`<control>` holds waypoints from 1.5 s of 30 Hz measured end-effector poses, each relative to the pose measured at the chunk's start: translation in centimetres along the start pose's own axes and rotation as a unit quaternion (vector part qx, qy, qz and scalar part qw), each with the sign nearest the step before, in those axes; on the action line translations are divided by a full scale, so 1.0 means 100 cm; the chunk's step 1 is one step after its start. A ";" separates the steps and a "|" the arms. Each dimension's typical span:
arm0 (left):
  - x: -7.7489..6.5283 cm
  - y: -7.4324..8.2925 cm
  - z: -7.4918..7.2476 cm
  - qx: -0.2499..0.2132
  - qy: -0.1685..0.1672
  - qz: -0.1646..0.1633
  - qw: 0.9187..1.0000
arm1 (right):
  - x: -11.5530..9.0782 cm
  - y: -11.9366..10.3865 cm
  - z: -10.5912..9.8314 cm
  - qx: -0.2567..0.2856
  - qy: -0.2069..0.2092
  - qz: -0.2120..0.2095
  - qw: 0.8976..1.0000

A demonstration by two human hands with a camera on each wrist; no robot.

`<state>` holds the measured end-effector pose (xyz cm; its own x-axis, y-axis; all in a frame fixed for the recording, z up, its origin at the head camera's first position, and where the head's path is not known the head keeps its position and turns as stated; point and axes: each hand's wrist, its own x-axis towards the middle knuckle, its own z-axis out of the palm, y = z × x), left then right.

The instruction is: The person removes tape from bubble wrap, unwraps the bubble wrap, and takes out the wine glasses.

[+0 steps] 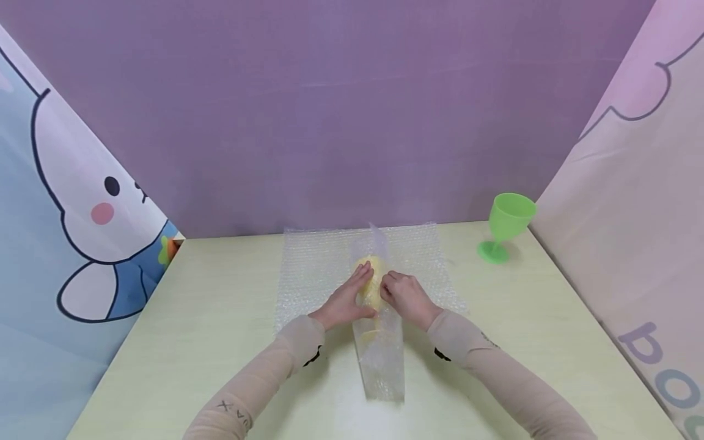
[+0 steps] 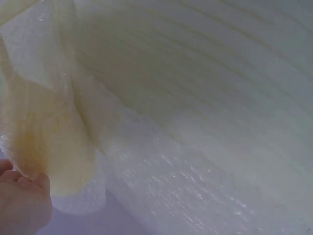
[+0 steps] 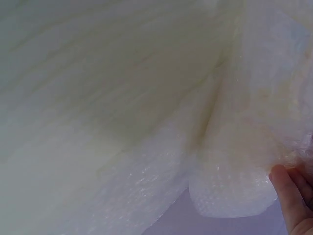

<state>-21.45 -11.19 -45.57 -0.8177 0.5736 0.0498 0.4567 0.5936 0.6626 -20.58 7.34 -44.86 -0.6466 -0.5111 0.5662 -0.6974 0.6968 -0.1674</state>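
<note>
A yellow goblet [image 1: 371, 290] lies on its side inside bubble wrap [image 1: 385, 373], its bowl toward the back wall and its foot toward me. Spread fingers of my left hand [image 1: 343, 302] press on the wrapped bowl from the left, the thumb beside the stem. On the other side, my right hand [image 1: 409, 297] has curled fingers and pinches the wrap's edge against the bowl. The wrapped bowl [image 2: 68, 156] also shows in the left wrist view, seen through cloudy plastic. What lies under the palms is hidden.
Under the roll, a flat bubble wrap sheet [image 1: 308, 269] spreads across the back of the pale table [image 1: 214, 318]. A green goblet [image 1: 508, 220] stands upright at the back right. A purple wall [image 1: 352, 122] rises behind, with printed cloths at both sides.
</note>
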 end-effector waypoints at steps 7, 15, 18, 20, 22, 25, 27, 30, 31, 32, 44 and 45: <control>0.001 -0.004 0.001 0.006 0.004 0.007 1.000 | -0.001 0.001 0.002 0.022 -0.007 0.027 0.999; 0.001 -0.002 0.003 -0.005 0.010 0.015 1.000 | -0.003 0.001 0.000 0.044 -0.004 0.064 0.997; 0.001 -0.003 0.004 -0.007 0.012 0.016 1.000 | -0.004 0.000 0.000 0.055 -0.003 0.082 0.995; 0.000 -0.003 0.004 -0.003 0.013 0.018 1.000 | -0.004 0.001 0.000 0.067 -0.006 0.106 0.992; -0.001 -0.002 0.004 0.004 0.014 0.017 1.000 | -0.004 0.001 -0.001 0.083 -0.005 0.131 0.988; -0.003 -0.002 0.003 0.017 0.015 0.016 1.000 | -0.003 0.001 -0.001 0.098 -0.003 0.146 0.984; -0.004 -0.003 0.003 0.021 0.015 0.014 1.000 | -0.003 0.000 -0.002 0.100 -0.001 0.145 0.984; -0.005 -0.003 0.001 0.021 0.010 0.008 1.000 | -0.003 0.000 -0.001 0.096 -0.001 0.138 0.986; -0.005 -0.003 0.001 0.022 0.009 0.007 1.000 | -0.003 -0.001 -0.001 0.097 0.001 0.138 0.986; -0.005 -0.003 0.001 0.023 0.008 0.007 1.000 | -0.004 -0.001 -0.001 0.101 0.002 0.139 0.985; 0.000 -0.003 0.001 0.037 0.004 0.018 0.999 | -0.010 0.003 0.001 0.161 0.022 0.158 0.974; 0.000 -0.003 0.002 0.037 0.003 0.018 0.999 | -0.010 0.004 0.001 0.164 0.021 0.158 0.974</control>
<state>-21.53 -11.27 -45.94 -0.8029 0.5911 0.0772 0.5099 0.6139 0.6026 -20.18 8.08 -45.58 -0.8360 -0.2715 0.4769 -0.5320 0.6139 -0.5831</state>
